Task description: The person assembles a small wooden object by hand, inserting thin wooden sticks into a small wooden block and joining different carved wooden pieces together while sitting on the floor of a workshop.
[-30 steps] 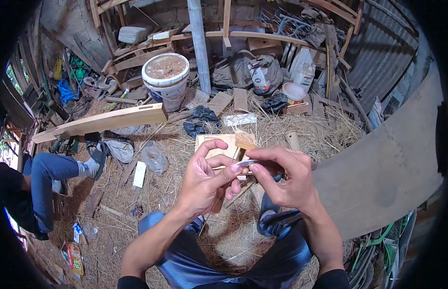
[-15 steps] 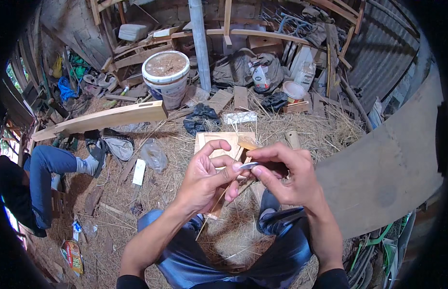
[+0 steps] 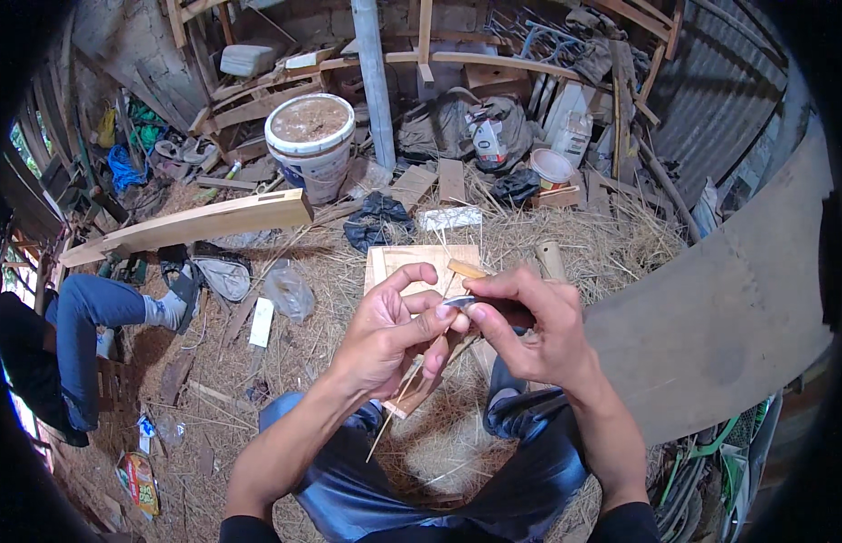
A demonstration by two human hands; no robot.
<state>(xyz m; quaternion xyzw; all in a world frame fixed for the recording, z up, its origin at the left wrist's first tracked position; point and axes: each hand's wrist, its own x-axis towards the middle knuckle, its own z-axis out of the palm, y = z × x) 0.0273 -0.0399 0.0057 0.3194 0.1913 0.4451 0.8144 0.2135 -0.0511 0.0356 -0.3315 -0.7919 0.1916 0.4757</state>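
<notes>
In front of my lap both hands meet at a small grey metal blade point(image 3: 459, 301). My right hand point(image 3: 540, 319) is closed in a pinch on it, thumb and index finger close to its edge. A short yellowish wooden piece point(image 3: 467, 269) sticks out past the right index fingertip; whether it joins the blade I cannot tell. My left hand point(image 3: 395, 332) is closed, its thumb pressing a thin straw-coloured stick point(image 3: 404, 391) beside the blade. The stick slants down toward my lap. Below the hands a pale wooden board point(image 3: 381, 262) lies partly hidden.
Straw and wood scraps cover the ground. A long timber plank point(image 3: 204, 220) and a person's leg point(image 3: 99, 312) are at left. A white bucket point(image 3: 326, 167) stands near a post point(image 3: 374, 90). A large flat sheet point(image 3: 710, 326) leans in from the right; a clear plastic bag point(image 3: 290, 291) lies at left.
The blade has tilted and shifted slightly left between my fingers. The thin stick now shows more clearly below my left hand, reaching lower. Both hands have otherwise hardly moved.
</notes>
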